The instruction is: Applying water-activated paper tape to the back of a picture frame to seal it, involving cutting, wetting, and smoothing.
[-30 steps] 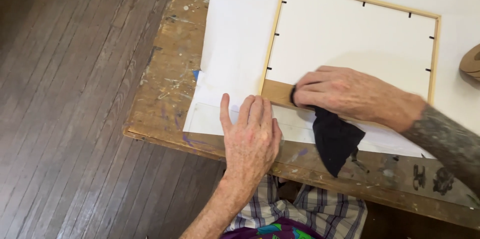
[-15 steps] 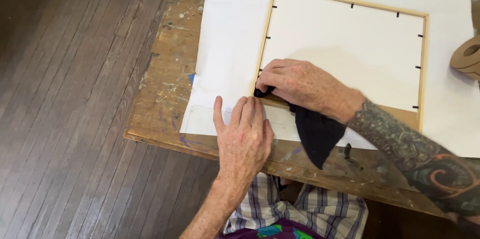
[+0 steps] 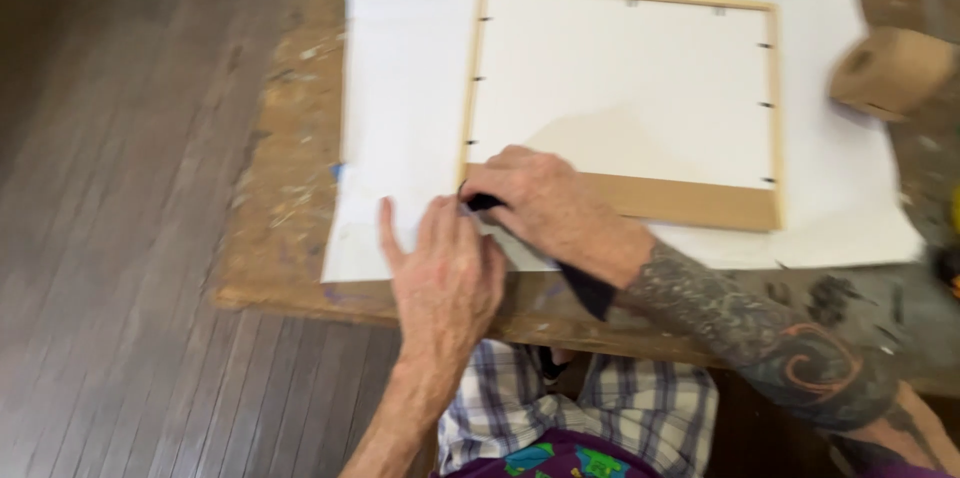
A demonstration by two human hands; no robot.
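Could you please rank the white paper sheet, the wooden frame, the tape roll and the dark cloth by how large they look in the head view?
1. white paper sheet
2. wooden frame
3. tape roll and dark cloth: unsure, since the roll is blurred and the right hand mostly hides the cloth.

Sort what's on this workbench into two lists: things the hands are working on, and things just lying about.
In use:
- light wooden picture frame, face down
- strip of brown tape along its lower edge
- black cloth under the right hand
- large white paper sheet, pressed flat by the left hand

Lying about:
- brown tape roll at the far right
- paint-stained wooden workbench
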